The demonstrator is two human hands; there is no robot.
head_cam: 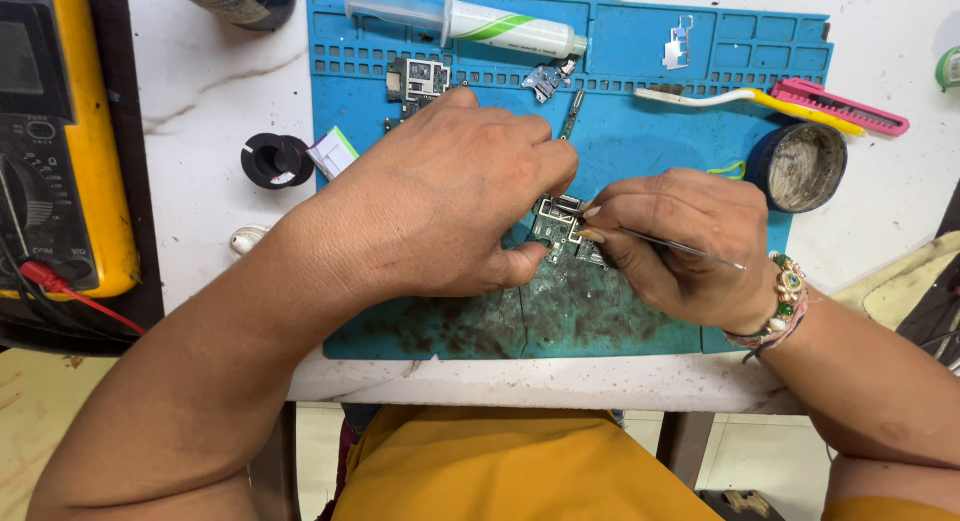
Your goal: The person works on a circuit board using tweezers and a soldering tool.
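Note:
A small green circuit board [560, 228] with metal shields lies on the blue repair mat [650, 101]. My left hand [450, 196] covers its left side and pins it down with thumb and fingers. My right hand [685, 246] grips thin metal tweezers [680, 247], whose tip touches the board's right edge. A beaded bracelet sits on my right wrist.
A yellow multimeter [60, 141] with a red lead stands at the left. On the mat's far side lie a syringe of paste [480, 21], another board piece [420, 81], a toothbrush [745, 99], a pink tool [840, 106] and a round tin [800, 166]. A black ring [275, 161] rests on the white table.

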